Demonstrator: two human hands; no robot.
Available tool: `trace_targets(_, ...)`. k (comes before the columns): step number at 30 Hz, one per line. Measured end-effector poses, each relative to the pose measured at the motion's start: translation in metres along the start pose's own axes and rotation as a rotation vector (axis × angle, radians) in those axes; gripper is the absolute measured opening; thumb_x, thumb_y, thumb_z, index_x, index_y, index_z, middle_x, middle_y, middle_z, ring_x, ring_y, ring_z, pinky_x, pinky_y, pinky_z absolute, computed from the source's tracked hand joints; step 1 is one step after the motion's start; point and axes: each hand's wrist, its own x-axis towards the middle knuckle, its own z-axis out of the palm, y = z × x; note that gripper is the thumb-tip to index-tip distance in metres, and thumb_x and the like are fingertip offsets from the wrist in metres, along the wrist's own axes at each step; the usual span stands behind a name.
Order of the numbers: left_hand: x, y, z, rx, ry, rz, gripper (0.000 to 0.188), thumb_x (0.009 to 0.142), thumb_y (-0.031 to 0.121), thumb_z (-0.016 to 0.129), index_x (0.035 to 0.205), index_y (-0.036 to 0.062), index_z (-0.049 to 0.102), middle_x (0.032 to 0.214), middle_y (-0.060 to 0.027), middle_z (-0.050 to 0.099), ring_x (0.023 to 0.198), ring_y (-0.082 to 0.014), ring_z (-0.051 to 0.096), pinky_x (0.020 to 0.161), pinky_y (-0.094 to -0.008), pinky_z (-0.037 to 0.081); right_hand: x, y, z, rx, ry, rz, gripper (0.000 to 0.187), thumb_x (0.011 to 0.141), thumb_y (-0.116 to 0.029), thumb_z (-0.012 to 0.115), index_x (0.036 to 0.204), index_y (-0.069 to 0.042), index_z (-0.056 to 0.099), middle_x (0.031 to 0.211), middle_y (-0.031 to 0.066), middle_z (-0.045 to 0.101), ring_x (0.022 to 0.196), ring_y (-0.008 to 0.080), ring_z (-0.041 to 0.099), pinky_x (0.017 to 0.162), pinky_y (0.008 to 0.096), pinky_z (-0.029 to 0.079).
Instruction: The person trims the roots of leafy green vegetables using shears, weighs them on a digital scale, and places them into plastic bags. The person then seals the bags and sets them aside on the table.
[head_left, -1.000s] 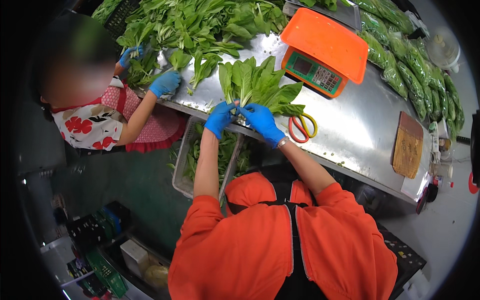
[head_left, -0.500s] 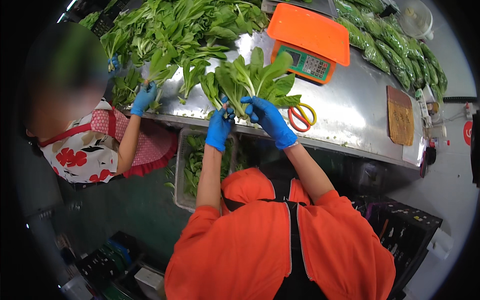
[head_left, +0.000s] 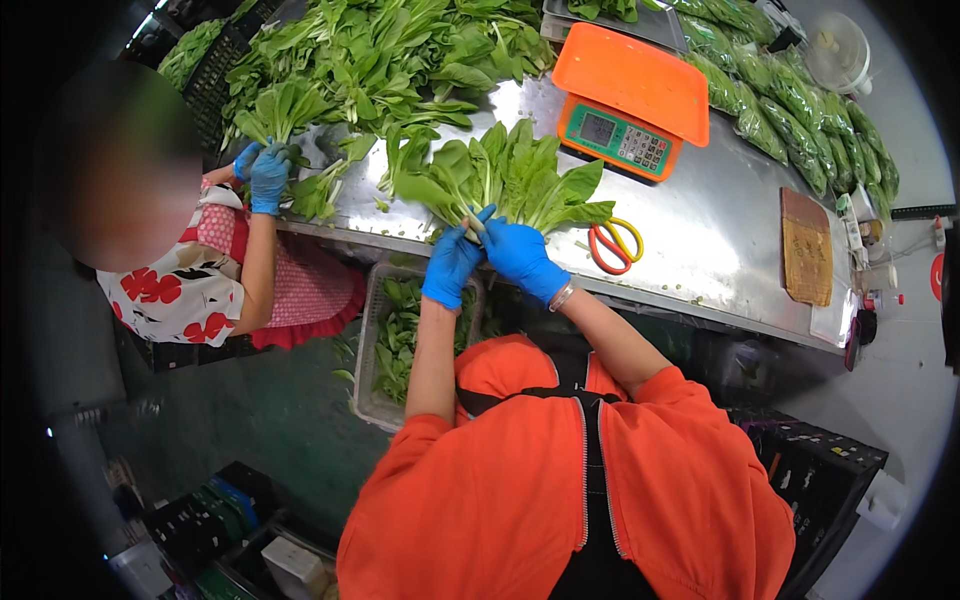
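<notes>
Both of my hands wear blue gloves and meet at the table's near edge. My left hand [head_left: 453,268] is closed on the pale stem end of a leafy green plant [head_left: 440,195]. My right hand [head_left: 520,260] is closed beside it, its fingertips at the same stem ends. Broad leaves of the leafy greens [head_left: 535,180] fan out beyond my fingers; which leaves each hand grips is partly hidden. Scissors with red and yellow handles [head_left: 612,262] lie right of the greens, their blades hidden beneath leaves.
An orange scale [head_left: 640,80] stands on the metal table [head_left: 700,240], with bagged greens [head_left: 790,130] behind it at right. Loose greens [head_left: 370,60] are heaped at far left. A crate of leaves [head_left: 365,390] sits below the edge. A co-worker's gloved hand [head_left: 268,180] holds greens at left.
My hands have come together at the stem ends, and the leaves have shifted closer together. The co-worker's two hands have met around a plant. The whole view has shifted slightly.
</notes>
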Motion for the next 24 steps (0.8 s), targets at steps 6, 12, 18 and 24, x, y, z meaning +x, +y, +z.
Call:
trace_targets(6, -0.014, 0.005, 0.001, 0.055, 0.093, 0.024, 0.036, 0.087, 0.013, 0.049, 0.117, -0.0044, 0.041, 0.121, -0.0220, 0.045, 0.106, -0.0292, 0.048, 0.089, -0.0398, 0.041, 0.007, -0.004, 0.000, -0.081, -0.212, -0.036, 0.029, 0.084, -0.034, 0.044, 0.080, -0.007, 0.055, 0.068, 0.0155, 0.059, 0.063, 0.0339, 0.058, 0.054, 0.0449, 0.044)
trace_targets(12, -0.015, 0.012, -0.019, 0.068, 0.174, 0.116, 0.025, 0.086, 0.007, 0.047, 0.110, 0.0018, 0.048, 0.109, -0.0167, 0.055, 0.097, -0.0257, 0.055, 0.080, -0.0396, 0.047, 0.015, -0.005, -0.014, 0.087, -0.114, 0.062, 0.030, 0.080, -0.039, 0.053, 0.083, -0.009, 0.057, 0.070, 0.0140, 0.059, 0.066, 0.0309, 0.058, 0.057, 0.0417, 0.044)
trace_targets(18, -0.016, 0.022, -0.033, -0.130, 0.061, 0.175, 0.018, 0.086, 0.007, 0.048, 0.103, 0.0033, 0.049, 0.094, -0.0121, 0.056, 0.079, -0.0177, 0.054, 0.065, -0.0307, 0.045, 0.012, 0.017, 0.013, -0.125, 0.039, 0.007, 0.030, 0.074, -0.034, 0.061, 0.088, -0.009, 0.054, 0.081, 0.0126, 0.057, 0.068, 0.0314, 0.057, 0.057, 0.0399, 0.044)
trace_targets(24, -0.020, 0.020, -0.028, 0.077, 0.365, 0.217, 0.019, 0.087, 0.011, 0.050, 0.100, -0.0023, 0.049, 0.087, -0.0109, 0.058, 0.068, -0.0158, 0.052, 0.058, -0.0276, 0.042, 0.015, 0.008, 0.017, -0.034, 0.082, 0.074, 0.030, 0.073, -0.032, 0.062, 0.088, -0.008, 0.052, 0.083, 0.0135, 0.055, 0.067, 0.0330, 0.057, 0.056, 0.0416, 0.044)
